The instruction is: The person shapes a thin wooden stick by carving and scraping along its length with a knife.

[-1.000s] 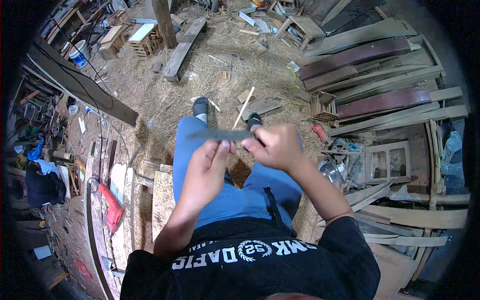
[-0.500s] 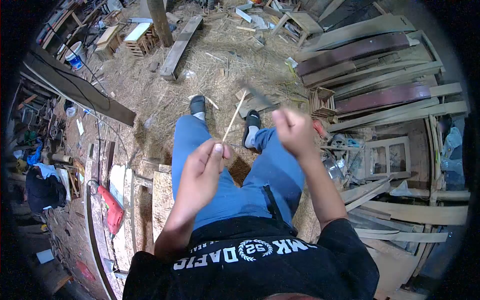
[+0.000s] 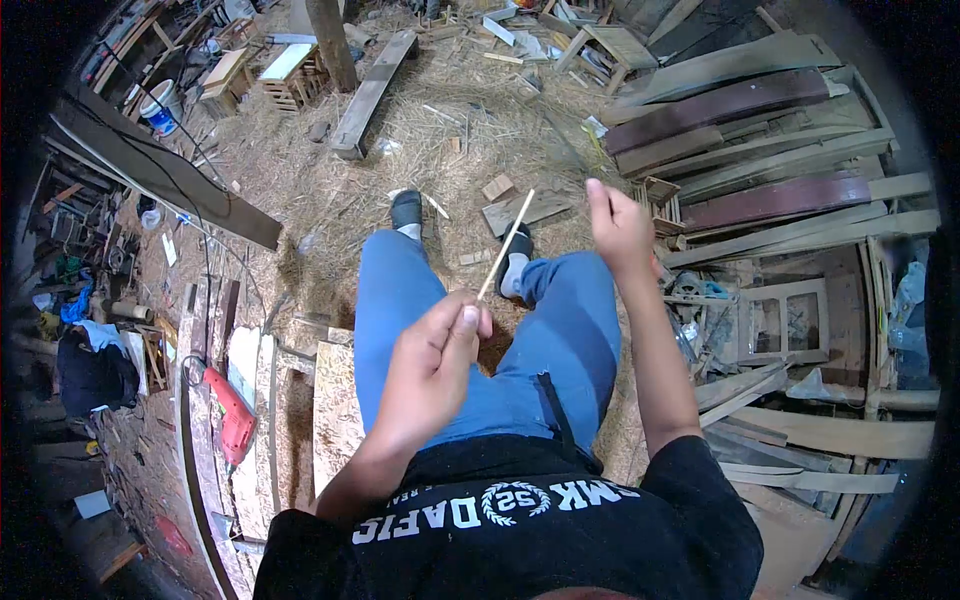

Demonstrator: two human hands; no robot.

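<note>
My left hand [image 3: 435, 350] is closed in a pinch around the lower end of a thin, pale wooden stick [image 3: 507, 243]. The stick slants up and away from the fingers, over my right shoe. My right hand [image 3: 622, 232], a fist with the thumb up, is out to the right above my knee. From it points a long dark blade, apparently a knife [image 3: 568, 145], smeared by motion and hard to see against the floor. The knife and the stick are apart. Its handle is hidden inside my fist.
A red power tool [image 3: 235, 420] lies on the wooden bench at my left. Long boards [image 3: 770, 150] are stacked at the right, near a small wooden frame [image 3: 785, 320]. Wood offcuts [image 3: 525, 212] lie by my feet on the shaving-covered floor. A post [image 3: 330, 45] stands ahead.
My right hand has swung outward to the right and up with the knife, away from the stick. My left hand and the stick have shifted right in view, as the whole scene has slightly.
</note>
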